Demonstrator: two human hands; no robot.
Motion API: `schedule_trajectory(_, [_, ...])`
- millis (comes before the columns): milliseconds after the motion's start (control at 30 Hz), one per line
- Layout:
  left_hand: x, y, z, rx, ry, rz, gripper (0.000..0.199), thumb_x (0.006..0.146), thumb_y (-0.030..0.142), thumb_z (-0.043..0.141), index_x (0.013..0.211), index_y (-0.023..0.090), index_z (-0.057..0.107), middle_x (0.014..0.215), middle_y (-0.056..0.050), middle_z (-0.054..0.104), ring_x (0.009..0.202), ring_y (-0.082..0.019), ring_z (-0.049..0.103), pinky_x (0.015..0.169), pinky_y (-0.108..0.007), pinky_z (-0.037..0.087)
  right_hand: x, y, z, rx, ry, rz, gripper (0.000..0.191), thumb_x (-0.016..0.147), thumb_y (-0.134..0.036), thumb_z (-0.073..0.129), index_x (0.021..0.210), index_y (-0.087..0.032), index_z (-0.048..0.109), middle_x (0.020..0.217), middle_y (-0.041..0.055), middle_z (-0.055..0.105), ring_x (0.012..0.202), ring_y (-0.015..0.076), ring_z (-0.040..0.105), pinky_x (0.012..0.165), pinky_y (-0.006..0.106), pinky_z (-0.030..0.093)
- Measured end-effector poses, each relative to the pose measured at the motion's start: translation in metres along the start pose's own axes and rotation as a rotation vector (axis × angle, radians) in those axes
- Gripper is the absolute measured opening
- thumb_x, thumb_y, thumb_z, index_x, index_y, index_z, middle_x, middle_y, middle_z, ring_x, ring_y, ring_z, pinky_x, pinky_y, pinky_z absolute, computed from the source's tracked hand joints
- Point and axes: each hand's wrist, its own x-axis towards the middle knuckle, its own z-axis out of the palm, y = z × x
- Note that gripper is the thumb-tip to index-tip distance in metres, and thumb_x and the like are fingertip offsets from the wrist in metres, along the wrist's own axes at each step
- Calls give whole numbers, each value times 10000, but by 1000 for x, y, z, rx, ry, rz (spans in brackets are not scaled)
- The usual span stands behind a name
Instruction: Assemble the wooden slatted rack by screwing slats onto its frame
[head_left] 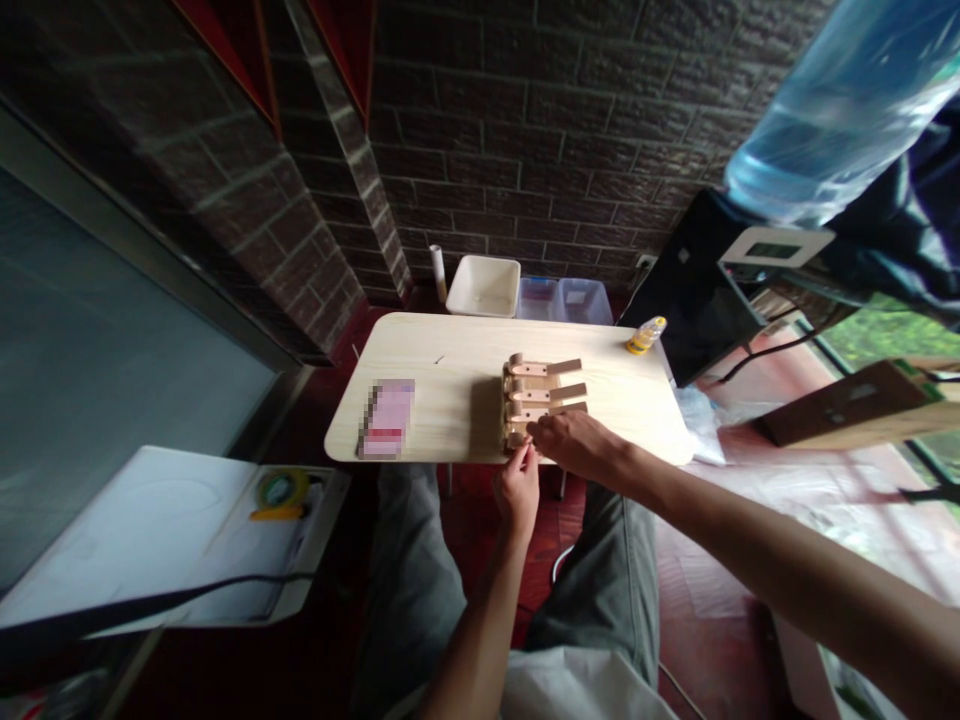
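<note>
A wooden piece with several brown straps (536,390) sits on the light wooden table (442,400), right of its middle. The straps point to the right, and rounded brown ends line the left side. At its near end my left hand (519,485) pinches something too small to make out, from below. My right hand (574,440) comes in from the right over the nearest strap, fingers closed at the same corner. The fingertips of both hands almost meet there. What the right fingers grip is hidden.
A pink, partly pixelated flat item (388,415) lies at the table's left. A yellow-capped bottle (646,336) stands at the back right corner. Behind the table are a white bin (484,286) and clear bins (583,300). A large blue bottle (832,120) looms upper right.
</note>
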Motion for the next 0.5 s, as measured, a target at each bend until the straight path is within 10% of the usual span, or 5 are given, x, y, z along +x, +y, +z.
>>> schedule_trajectory(500, [2,-1,-2,-32,28,37,236,917,284,622,1060,186,782,803,-124,780,623,-185,738,541,-218,529,3,-1,-10,-22,-20,55,220,969,-184,468,1079,-96,637,943,158,714,826,240,689,707,340,536])
